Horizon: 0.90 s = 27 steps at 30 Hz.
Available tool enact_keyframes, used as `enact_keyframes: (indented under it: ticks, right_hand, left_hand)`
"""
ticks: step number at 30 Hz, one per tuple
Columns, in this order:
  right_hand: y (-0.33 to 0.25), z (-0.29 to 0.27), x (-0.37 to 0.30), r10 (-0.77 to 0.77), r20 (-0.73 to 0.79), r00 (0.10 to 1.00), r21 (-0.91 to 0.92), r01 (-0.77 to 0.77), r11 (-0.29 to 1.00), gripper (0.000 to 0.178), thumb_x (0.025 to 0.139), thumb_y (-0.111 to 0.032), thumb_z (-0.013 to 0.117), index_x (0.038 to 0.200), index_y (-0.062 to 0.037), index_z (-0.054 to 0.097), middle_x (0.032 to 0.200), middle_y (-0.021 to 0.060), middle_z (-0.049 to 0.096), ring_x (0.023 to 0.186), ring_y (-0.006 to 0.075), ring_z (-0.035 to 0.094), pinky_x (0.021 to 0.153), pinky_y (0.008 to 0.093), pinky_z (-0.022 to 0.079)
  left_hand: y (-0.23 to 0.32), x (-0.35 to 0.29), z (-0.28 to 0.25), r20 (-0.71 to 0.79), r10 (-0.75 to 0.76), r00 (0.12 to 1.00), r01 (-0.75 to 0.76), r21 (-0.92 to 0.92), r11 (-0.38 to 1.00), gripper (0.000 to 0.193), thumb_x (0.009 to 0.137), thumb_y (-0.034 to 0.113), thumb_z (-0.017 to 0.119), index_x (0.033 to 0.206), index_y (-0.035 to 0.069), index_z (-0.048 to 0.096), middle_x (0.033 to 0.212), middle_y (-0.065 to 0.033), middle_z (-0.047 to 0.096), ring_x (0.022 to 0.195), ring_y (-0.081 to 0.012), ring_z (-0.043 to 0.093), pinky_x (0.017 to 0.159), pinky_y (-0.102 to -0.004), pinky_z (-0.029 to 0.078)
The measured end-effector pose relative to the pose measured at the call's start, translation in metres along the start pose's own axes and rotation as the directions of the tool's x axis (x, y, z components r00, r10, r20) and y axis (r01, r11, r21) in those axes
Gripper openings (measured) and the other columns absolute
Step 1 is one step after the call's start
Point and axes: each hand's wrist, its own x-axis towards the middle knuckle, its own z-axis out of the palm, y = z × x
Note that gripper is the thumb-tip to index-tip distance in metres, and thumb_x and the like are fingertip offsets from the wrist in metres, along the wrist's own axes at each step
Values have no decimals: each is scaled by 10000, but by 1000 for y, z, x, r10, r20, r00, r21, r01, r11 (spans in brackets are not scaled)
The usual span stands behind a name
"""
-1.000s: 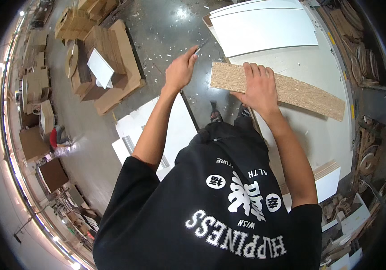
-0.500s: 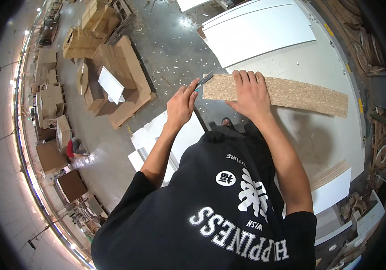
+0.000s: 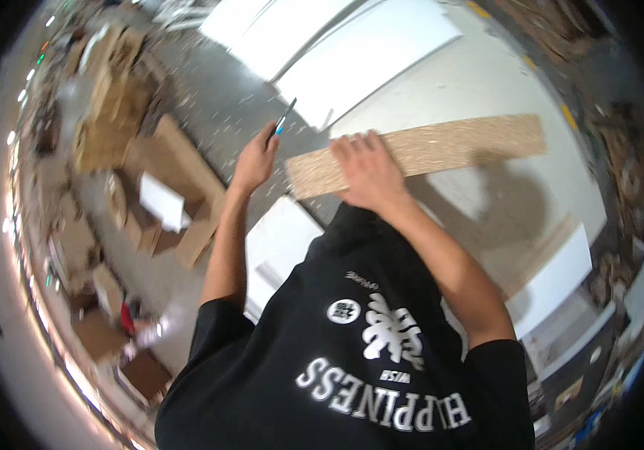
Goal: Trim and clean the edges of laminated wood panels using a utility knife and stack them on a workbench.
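Observation:
My left hand [image 3: 256, 160] is closed around a utility knife [image 3: 285, 118] with a dark body and a bit of blue. The knife points up and away, apart from the board. My right hand [image 3: 371, 172] grips a long particleboard strip [image 3: 468, 144] near its left end, fingers over the far edge; the thumb is mostly hidden. The strip's rough tan face is turned up, and it stretches off to the right over a pale work table [image 3: 431, 97].
Large white panels [image 3: 382, 52] lie at the table's far side. A white-faced stack of boards [image 3: 555, 281] is at the near right. White pieces [image 3: 281, 234] sit low at my left. Cardboard boxes [image 3: 115, 97] stand on the littered floor; a person in red [image 3: 128, 319] is farther left.
The knife has come away from the strip's left end, and my left hand is now farther from it. My right hand keeps its hold on the strip. The whole view has turned.

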Motion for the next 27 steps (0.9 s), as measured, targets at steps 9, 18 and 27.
enact_keyframes:
  ticks: [9, 18, 27]
  right_hand:
    - [-13, 0, -6, -20, -98, 995, -170, 3, 985, 932, 762, -636, 859, 1448, -66, 589, 1370, 95, 630, 1337, 283, 563, 1239, 481, 333]
    - [-10, 10, -11, 21, -279, 960, -136, -61, 989, 896, 716, -609, 864, 1373, -48, 628, 1279, 84, 660, 1257, 269, 593, 1196, 461, 368]
    - [-11, 21, -7, 14, -234, 972, -116, -42, 992, 963, 663, -631, 903, 1389, -64, 621, 1299, 63, 646, 1300, 247, 584, 1219, 456, 355]
  left_hand:
    - [70, 131, 104, 800, 229, 555, -237, -112, 965, 519, 1170, 325, 511, 1591, 21, 514, 1234, -121, 735, 1043, -205, 672, 923, -368, 552]
    - [52, 88, 59, 738, 260, 622, 34, -358, 933, 614, 1153, 463, 518, 1610, 52, 517, 1478, -142, 659, 1357, -246, 619, 1185, -384, 449]
    - [-22, 22, 62, 871, 217, 440, 764, -491, 419, 764, 1117, 668, 354, 1697, 170, 379, 1660, -139, 507, 1482, -370, 538, 1247, -520, 424]
